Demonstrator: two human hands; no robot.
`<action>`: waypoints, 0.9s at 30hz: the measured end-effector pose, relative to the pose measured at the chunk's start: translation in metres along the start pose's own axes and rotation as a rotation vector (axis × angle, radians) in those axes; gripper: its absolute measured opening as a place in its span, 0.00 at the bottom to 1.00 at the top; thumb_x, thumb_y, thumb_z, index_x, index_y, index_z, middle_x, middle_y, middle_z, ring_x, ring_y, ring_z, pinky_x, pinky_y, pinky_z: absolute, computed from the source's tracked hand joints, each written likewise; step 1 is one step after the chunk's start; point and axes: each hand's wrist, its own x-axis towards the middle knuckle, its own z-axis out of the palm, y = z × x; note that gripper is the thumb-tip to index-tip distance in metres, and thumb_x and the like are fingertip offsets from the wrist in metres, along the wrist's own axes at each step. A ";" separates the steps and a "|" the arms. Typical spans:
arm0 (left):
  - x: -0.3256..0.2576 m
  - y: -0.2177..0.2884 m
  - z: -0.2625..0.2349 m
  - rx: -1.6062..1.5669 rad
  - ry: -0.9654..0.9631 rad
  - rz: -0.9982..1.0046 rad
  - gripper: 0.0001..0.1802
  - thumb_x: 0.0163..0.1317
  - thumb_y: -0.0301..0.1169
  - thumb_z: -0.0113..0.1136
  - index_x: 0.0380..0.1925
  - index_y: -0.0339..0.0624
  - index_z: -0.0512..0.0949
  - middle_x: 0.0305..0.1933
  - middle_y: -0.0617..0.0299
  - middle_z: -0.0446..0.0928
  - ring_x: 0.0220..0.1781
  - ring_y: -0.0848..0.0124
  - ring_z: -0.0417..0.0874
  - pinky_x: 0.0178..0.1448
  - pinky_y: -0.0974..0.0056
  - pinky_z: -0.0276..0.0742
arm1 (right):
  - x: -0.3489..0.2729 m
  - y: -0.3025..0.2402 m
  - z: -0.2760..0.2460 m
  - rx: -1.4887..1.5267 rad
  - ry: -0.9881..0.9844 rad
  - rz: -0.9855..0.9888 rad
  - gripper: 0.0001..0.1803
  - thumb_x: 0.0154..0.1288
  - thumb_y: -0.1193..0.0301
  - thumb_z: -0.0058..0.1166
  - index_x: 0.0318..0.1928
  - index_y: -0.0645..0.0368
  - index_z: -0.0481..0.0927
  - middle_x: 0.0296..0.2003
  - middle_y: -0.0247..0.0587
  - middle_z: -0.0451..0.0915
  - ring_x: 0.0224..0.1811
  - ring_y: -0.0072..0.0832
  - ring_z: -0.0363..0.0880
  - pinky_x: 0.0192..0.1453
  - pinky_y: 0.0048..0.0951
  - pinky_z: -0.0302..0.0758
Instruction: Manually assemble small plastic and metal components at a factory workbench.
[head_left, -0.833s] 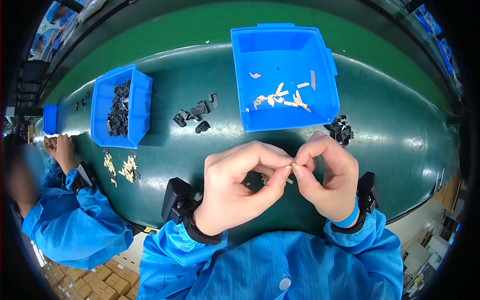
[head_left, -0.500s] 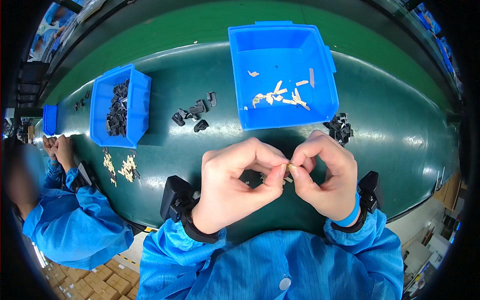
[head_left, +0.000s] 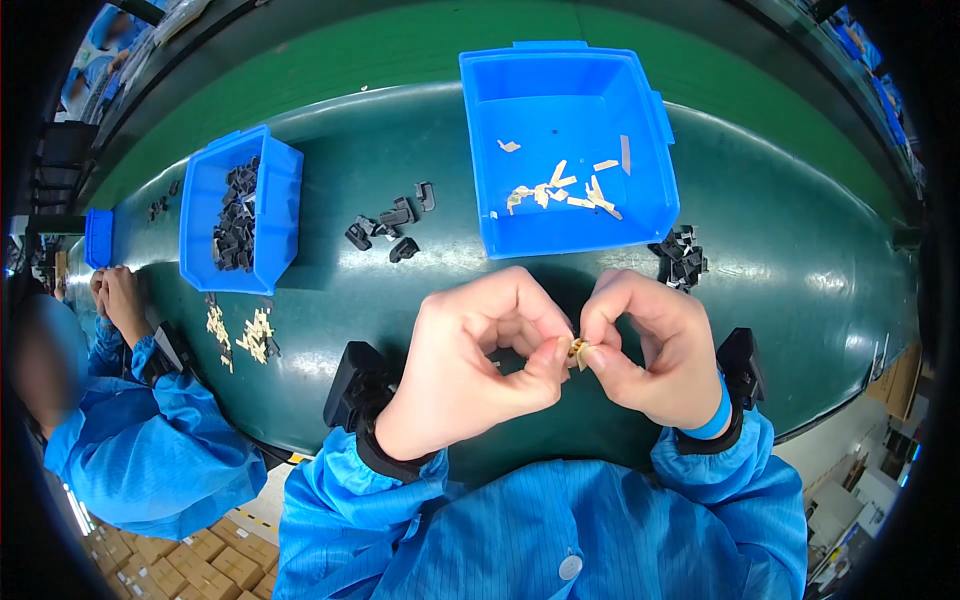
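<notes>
Thumb and fingertips of my left hand [head_left: 500,345] meet those of my right hand [head_left: 650,350] in front of me, above the dark green table. Between the two pinches shows a small yellowish piece [head_left: 578,350], mostly covered by the fingertips, so its exact kind cannot be made out. Both hands are closed on it. Just beyond my hands stands a large blue bin [head_left: 540,230] holding several pale yellowish strips [head_left: 560,190]. Small black plastic parts [head_left: 680,260] lie in a heap against the bin's near right corner.
More black parts [head_left: 395,218] lie loose left of the large bin. A smaller blue bin [head_left: 275,255] full of black parts stands farther left, with pale strips [head_left: 258,335] in front of it. At the far left, a person in a blue coat [head_left: 150,440] works at the same table.
My hands have shifted slightly, and the fingertips have parted a little, showing more of the small yellowish piece. The co-worker's hands have moved slightly.
</notes>
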 end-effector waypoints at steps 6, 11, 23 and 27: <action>0.003 0.011 -0.002 -0.168 -0.063 -0.208 0.02 0.58 0.19 0.55 0.28 0.34 0.73 0.29 0.59 0.78 0.29 0.77 0.79 0.35 0.74 0.77 | -0.001 0.003 -0.001 0.206 -0.081 0.082 0.06 0.56 0.83 0.54 0.33 0.61 0.74 0.28 0.27 0.73 0.29 0.12 0.67 0.35 0.19 0.67; 0.002 0.008 -0.002 -0.228 -0.053 -0.219 0.02 0.58 0.19 0.55 0.28 0.35 0.73 0.28 0.60 0.78 0.27 0.79 0.77 0.33 0.75 0.74 | -0.001 0.003 0.001 0.109 -0.044 -0.013 0.08 0.55 0.84 0.54 0.35 0.61 0.74 0.29 0.32 0.74 0.29 0.17 0.70 0.35 0.20 0.68; 0.004 0.010 0.000 -0.161 0.063 -0.211 0.03 0.58 0.18 0.54 0.27 0.36 0.73 0.27 0.63 0.77 0.25 0.81 0.74 0.31 0.76 0.70 | -0.001 0.003 0.005 -0.713 0.205 -0.520 0.15 0.40 0.78 0.65 0.33 0.51 0.80 0.31 0.34 0.71 0.32 0.31 0.72 0.34 0.30 0.68; 0.005 0.010 -0.001 -0.171 0.068 -0.209 0.03 0.58 0.18 0.55 0.27 0.36 0.73 0.27 0.64 0.77 0.26 0.81 0.74 0.32 0.76 0.71 | -0.001 0.004 0.005 -0.719 0.213 -0.481 0.16 0.39 0.78 0.65 0.33 0.51 0.81 0.31 0.34 0.71 0.32 0.31 0.72 0.33 0.30 0.68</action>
